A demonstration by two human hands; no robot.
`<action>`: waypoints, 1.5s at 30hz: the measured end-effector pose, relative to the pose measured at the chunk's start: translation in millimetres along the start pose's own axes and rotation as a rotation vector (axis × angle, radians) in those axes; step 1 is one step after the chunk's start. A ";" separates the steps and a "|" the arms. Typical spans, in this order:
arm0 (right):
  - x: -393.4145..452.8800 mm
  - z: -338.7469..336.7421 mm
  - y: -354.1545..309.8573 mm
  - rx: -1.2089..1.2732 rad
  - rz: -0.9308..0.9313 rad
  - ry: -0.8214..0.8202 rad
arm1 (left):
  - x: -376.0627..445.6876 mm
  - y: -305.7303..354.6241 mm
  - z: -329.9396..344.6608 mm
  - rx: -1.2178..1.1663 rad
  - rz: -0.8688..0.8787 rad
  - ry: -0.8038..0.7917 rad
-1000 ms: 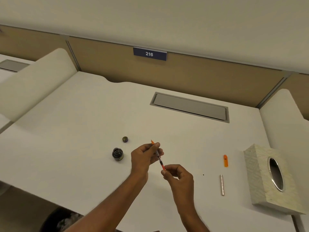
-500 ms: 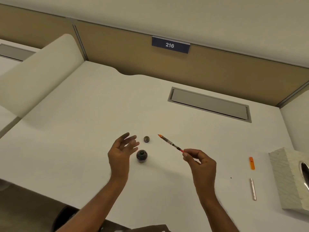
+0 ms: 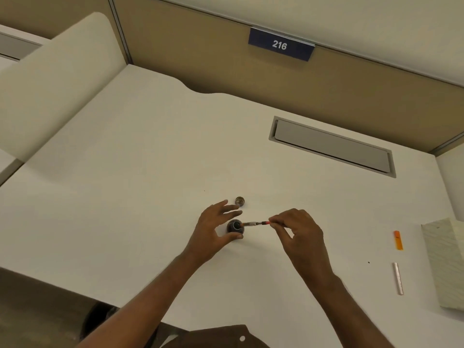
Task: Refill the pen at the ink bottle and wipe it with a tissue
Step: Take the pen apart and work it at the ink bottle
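Observation:
A small dark ink bottle (image 3: 235, 227) stands uncapped on the white desk (image 3: 130, 187). Its cap (image 3: 239, 200) lies just behind it. My right hand (image 3: 298, 231) pinches the orange rear end of a slim pen insert (image 3: 254, 223), which lies almost level with its tip at the bottle's mouth. My left hand (image 3: 213, 228) cups around the bottle's left side; the thumb touches its near side and the fingers are spread and raised over the far side. A pale tissue box (image 3: 447, 259) sits at the right edge, partly cut off.
An orange pen part (image 3: 398, 239) and a silver tube (image 3: 398, 278) lie to the right, near the tissue box. A grey cable hatch (image 3: 331, 146) is set into the desk behind. Partition walls close the back and left; the desk's front edge is near my forearms.
My right hand has brought the pen insert down and left so its tip reaches the bottle mouth. My left hand has moved in around the bottle. The view has shifted left.

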State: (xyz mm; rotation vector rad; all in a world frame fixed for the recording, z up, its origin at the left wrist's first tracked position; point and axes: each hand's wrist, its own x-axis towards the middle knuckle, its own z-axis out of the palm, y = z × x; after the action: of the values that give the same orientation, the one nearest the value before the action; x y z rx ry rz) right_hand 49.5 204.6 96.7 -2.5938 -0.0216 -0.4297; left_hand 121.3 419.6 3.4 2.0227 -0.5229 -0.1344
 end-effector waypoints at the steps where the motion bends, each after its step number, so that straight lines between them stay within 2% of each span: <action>1: 0.9 2.8 -1.3 -0.034 -0.023 -0.014 | 1.2 -1.4 2.7 0.004 0.009 -0.016; 8: 5.4 26.9 -9.5 -0.167 -0.121 -0.100 | 11.2 -12.4 14.9 0.012 0.048 -0.042; 29: 7.2 54.6 -3.1 -0.198 -0.067 -0.135 | 18.5 -26.2 24.9 0.040 0.066 -0.073; 37: 7.7 58.2 1.8 -0.307 -0.187 -0.103 | 16.4 -28.2 27.9 0.019 0.109 -0.020; 45: 13.8 58.1 7.5 -0.432 -0.369 -0.107 | 18.5 -26.6 27.1 0.094 0.190 -0.013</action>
State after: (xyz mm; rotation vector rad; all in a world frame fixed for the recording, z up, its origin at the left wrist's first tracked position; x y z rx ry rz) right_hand 80.6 225.4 49.5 -3.0444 -0.5023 -0.4651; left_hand 137.8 400.7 -30.6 2.0522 -0.7383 -0.0074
